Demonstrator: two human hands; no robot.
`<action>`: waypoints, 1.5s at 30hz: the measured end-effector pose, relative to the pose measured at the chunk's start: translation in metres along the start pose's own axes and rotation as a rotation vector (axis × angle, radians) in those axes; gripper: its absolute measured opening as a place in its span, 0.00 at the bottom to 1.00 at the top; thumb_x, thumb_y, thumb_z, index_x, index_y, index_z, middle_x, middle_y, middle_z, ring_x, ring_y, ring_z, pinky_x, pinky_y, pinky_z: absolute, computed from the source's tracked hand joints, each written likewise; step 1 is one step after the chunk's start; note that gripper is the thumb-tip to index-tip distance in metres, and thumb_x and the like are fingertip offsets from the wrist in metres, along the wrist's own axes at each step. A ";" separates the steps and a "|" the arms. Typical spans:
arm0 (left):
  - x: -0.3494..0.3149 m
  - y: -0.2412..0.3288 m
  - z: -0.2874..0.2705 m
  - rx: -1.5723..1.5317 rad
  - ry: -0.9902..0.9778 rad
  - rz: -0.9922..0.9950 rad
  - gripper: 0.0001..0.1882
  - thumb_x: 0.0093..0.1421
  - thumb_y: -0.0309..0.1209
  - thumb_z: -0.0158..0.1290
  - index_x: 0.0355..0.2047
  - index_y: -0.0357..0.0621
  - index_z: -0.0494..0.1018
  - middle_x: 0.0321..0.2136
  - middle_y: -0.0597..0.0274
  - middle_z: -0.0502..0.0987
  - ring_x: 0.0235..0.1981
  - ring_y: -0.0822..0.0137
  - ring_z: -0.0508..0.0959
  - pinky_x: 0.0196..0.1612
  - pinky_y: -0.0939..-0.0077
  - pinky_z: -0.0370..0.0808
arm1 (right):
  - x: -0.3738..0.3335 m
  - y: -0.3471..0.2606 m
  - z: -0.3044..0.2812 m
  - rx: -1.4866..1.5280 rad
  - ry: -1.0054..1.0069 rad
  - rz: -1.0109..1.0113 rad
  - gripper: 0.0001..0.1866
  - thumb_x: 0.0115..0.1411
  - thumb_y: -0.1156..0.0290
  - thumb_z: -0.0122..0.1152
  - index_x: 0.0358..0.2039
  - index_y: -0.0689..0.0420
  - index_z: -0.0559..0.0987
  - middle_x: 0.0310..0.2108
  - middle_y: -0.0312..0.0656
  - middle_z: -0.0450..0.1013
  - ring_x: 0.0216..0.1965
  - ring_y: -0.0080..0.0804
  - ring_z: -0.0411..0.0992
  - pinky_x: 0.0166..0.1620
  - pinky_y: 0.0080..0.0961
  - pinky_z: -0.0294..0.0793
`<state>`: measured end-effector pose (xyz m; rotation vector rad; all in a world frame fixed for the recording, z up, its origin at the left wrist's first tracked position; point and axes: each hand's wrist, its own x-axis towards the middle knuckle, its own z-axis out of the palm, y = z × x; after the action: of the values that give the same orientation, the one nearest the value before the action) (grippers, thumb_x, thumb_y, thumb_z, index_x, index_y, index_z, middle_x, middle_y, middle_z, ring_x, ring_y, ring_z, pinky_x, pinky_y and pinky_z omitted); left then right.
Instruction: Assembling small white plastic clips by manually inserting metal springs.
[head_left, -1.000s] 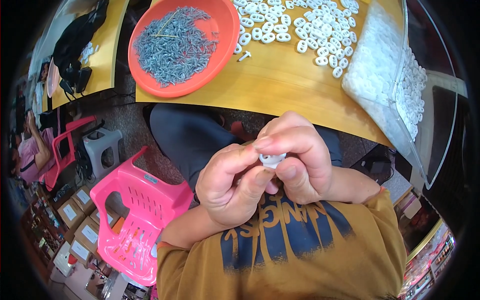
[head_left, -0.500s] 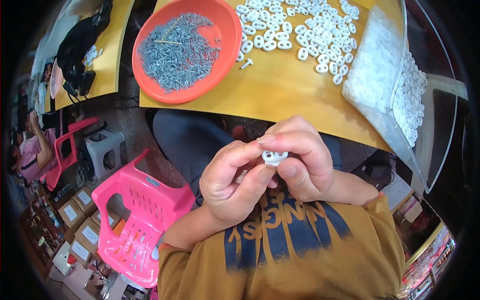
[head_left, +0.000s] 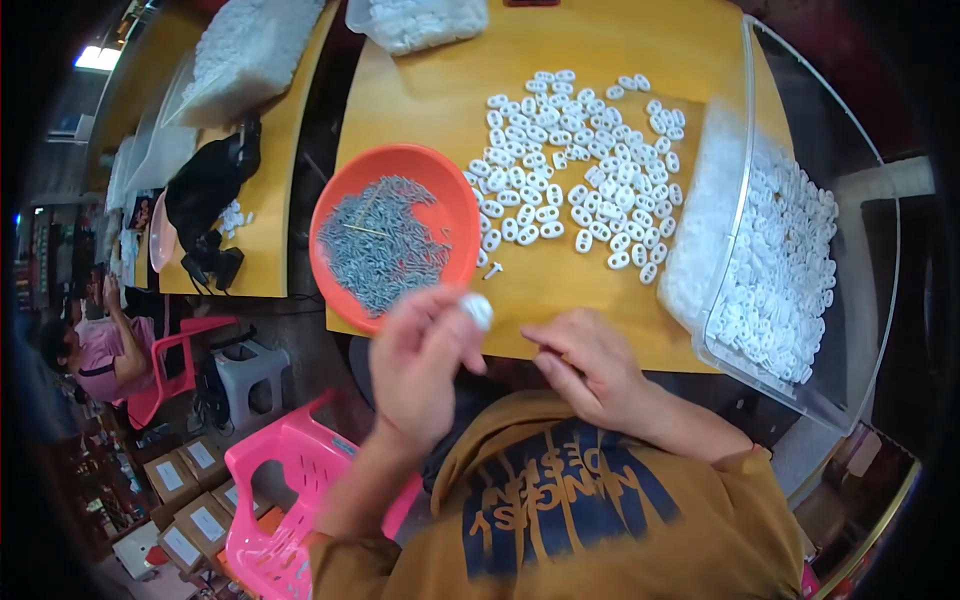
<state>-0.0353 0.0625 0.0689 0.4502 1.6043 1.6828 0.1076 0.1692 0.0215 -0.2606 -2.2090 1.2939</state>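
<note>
The left hand [head_left: 418, 355] grasps a white piece [head_left: 477, 310]; the right hand [head_left: 592, 368] has loose, free fingers [head_left: 558, 341]. Dark lettering [head_left: 560, 500] crosses the brown shirt [head_left: 725, 530]; white labels [head_left: 170, 475] mark cartons [head_left: 188, 471].

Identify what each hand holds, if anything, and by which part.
The left hand pinches a small white piece by its left edge; the right hand shows nothing held.

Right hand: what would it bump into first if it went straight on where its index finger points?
The right hand would probably meet the white piece held in the left hand, though depth is unclear.
</note>
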 end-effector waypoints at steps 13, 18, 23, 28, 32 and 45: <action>0.321 0.086 0.009 0.294 -0.091 0.467 0.22 0.55 0.31 0.47 0.51 0.41 0.63 0.28 0.63 0.71 0.21 0.74 0.69 0.24 0.81 0.67 | 0.006 0.031 -0.008 0.012 -0.048 0.061 0.14 0.45 0.79 0.57 0.36 0.59 0.73 0.25 0.42 0.68 0.27 0.39 0.68 0.31 0.31 0.66; 0.270 0.086 0.052 0.504 -0.061 0.532 0.14 0.53 0.26 0.48 0.41 0.37 0.67 0.22 0.65 0.69 0.19 0.76 0.67 0.20 0.84 0.64 | 0.000 0.038 -0.012 0.053 -0.044 0.098 0.14 0.44 0.78 0.58 0.35 0.60 0.73 0.25 0.41 0.68 0.26 0.38 0.68 0.30 0.30 0.66; 0.146 0.055 0.016 0.749 -0.023 0.457 0.12 0.56 0.26 0.46 0.39 0.32 0.70 0.28 0.61 0.73 0.18 0.79 0.64 0.21 0.87 0.61 | 0.002 0.039 -0.013 0.056 -0.041 0.094 0.15 0.43 0.78 0.59 0.35 0.60 0.74 0.25 0.40 0.68 0.26 0.37 0.68 0.28 0.29 0.65; 0.036 -0.007 0.005 0.991 -0.330 0.603 0.14 0.44 0.16 0.55 0.34 0.35 0.71 0.23 0.56 0.74 0.21 0.62 0.74 0.23 0.76 0.70 | 0.005 0.039 -0.009 0.045 -0.025 0.074 0.15 0.42 0.78 0.60 0.34 0.59 0.74 0.24 0.40 0.68 0.25 0.36 0.67 0.28 0.29 0.64; 0.022 -0.031 0.023 0.892 -0.333 0.414 0.14 0.47 0.16 0.52 0.37 0.34 0.70 0.20 0.56 0.71 0.18 0.60 0.70 0.21 0.74 0.67 | 0.006 0.033 -0.012 0.140 0.051 0.067 0.10 0.41 0.75 0.62 0.27 0.58 0.74 0.21 0.38 0.67 0.21 0.35 0.65 0.25 0.28 0.63; 0.068 -0.053 0.069 1.115 -0.256 0.658 0.16 0.46 0.21 0.55 0.39 0.38 0.71 0.37 0.51 0.70 0.33 0.56 0.73 0.34 0.67 0.71 | -0.006 0.031 -0.013 0.074 0.101 -0.004 0.07 0.45 0.73 0.63 0.18 0.56 0.72 0.17 0.38 0.63 0.19 0.35 0.63 0.24 0.28 0.61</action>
<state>-0.0164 0.1554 0.0116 1.8073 2.2069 0.8651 0.1163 0.1923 -0.0020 -0.2866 -2.0721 1.3275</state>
